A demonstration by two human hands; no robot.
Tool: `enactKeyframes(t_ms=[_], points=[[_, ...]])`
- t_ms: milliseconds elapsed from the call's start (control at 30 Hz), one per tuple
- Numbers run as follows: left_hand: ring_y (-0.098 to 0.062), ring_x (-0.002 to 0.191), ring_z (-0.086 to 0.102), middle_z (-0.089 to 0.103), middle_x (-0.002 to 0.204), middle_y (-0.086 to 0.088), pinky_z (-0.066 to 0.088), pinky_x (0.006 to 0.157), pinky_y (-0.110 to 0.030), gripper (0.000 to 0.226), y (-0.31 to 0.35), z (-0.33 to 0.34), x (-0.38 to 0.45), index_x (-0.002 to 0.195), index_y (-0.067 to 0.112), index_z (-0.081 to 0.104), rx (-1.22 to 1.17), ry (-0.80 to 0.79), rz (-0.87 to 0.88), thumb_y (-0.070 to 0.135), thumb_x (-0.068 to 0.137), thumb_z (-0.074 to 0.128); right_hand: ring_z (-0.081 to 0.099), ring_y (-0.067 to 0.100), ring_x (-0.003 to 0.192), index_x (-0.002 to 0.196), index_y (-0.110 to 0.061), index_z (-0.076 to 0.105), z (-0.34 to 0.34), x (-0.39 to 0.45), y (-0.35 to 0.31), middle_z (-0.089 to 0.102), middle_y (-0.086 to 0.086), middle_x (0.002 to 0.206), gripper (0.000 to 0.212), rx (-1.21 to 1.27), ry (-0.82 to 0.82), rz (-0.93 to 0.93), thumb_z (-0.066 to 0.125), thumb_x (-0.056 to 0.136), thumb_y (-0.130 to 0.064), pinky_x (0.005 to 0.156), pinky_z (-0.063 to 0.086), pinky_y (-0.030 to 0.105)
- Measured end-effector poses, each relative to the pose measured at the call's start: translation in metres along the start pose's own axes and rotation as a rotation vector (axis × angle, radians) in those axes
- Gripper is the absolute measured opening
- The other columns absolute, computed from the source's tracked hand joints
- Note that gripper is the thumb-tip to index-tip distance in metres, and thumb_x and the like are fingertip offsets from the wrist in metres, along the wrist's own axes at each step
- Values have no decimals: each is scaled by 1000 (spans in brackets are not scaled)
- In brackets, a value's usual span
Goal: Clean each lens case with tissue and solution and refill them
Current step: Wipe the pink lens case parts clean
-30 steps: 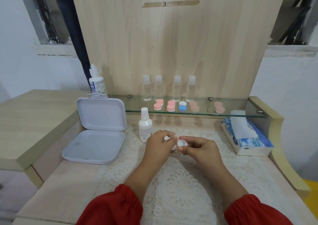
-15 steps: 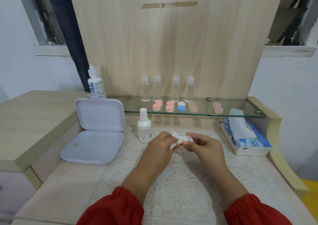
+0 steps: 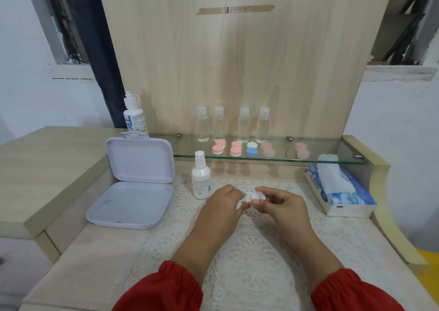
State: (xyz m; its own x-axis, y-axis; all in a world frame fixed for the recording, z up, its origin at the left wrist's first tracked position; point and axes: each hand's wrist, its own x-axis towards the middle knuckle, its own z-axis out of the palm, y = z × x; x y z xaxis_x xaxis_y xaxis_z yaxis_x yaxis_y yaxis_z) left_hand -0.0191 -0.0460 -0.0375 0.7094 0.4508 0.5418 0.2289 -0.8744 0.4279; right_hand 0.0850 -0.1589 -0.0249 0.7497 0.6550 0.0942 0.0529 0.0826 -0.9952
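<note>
Over the lace mat, my right hand [image 3: 280,203] pinches a small white lens case [image 3: 257,195] between thumb and fingers. My left hand [image 3: 225,202] grips a crumpled piece of white tissue [image 3: 242,202] and presses it against the case. A white spray bottle of solution [image 3: 201,176] stands just left of my left hand. On the glass shelf [image 3: 332,159] lie several pink lens cases [image 3: 218,147] and one white-and-blue case [image 3: 251,149]. A tissue pack [image 3: 339,192] sits at the right.
An open white plastic box [image 3: 133,199] lies at the left of the mat. A larger solution bottle [image 3: 134,116] stands behind it. Several clear small bottles [image 3: 232,125] line the back of the shelf against a wooden panel.
Both hands stayed together over the mat; the tissue and case shifted slightly between my fingers as the tissue rubs the case. The view moved a little.
</note>
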Motion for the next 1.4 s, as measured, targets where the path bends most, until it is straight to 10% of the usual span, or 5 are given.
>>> enactKeyframes(t_ms=[300,600,1000,1400], points=[[4,79,50,50,87,12,35,71,-3,14,0,-4,3,100,6,69,-334,4,-168,13,88,66,71,13,70,96,-11,73,1,0,-1,74,8,77,27,90,-1,9,75,74,4,67,57,19],[1,59,52,64,78,4,42,61,-13,10,3,-17,6,83,23,62,-707,218,-454,20,92,61,72,22,79,96,-15,73,0,1,-3,73,17,86,28,106,7,15,76,74,1,67,55,18],[-6,86,53,58,91,10,45,72,-21,11,0,-7,-3,94,28,53,-252,67,-47,18,91,57,72,17,76,98,-12,74,1,0,-4,75,9,80,29,84,4,20,78,72,1,71,57,21],[3,69,58,62,83,4,47,64,-14,30,10,-15,4,86,20,49,-708,52,-332,1,80,70,72,17,76,95,-14,74,2,-3,-5,75,10,81,26,138,-8,11,77,73,0,68,56,19]])
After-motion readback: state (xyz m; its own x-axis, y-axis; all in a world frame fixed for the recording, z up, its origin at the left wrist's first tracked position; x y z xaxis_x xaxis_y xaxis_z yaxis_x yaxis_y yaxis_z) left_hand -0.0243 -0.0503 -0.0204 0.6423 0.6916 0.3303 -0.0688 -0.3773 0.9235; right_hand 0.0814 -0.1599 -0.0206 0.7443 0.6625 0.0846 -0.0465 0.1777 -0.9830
